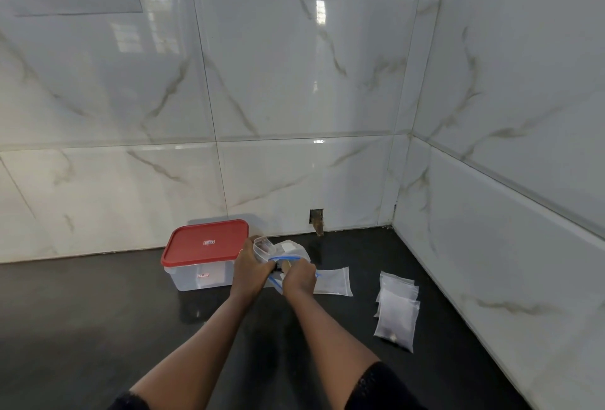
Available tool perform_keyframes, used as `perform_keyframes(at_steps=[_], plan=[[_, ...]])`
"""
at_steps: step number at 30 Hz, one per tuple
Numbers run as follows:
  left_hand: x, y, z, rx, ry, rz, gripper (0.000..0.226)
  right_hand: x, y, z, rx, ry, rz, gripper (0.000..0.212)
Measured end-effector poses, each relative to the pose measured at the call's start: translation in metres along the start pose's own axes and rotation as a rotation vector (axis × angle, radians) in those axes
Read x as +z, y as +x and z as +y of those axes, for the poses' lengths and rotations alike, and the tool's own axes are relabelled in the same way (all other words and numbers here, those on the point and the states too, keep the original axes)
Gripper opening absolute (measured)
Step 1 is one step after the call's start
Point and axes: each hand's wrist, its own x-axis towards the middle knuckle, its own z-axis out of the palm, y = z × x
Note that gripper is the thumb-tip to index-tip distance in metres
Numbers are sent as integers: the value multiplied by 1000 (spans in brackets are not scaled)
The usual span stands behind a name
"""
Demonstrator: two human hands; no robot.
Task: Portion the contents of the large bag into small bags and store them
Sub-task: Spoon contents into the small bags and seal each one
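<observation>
Head view: left grip holds a clear cup, and right grip pinches the large bag. Filled small bags lie on the desk; storing them in the closed container seems still to do.

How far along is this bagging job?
Done: a pile of small bags, seemingly filled, lies on the counter to the right, another small bag beside the hands. In hand: left hand and right hand grip the large bag at its blue zip. Left: the red-lidded container is closed; storing seems not begun.
</observation>
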Motion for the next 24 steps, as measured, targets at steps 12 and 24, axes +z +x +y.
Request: perform_keyframes(at_steps=[12, 24], plan=[[1, 3, -4, -28, 13, 33, 55, 17, 7, -3, 39, -17, 24, 26], [-3, 2, -1, -20, 12, 36, 51, 9, 11, -6, 128, 132, -67, 31]])
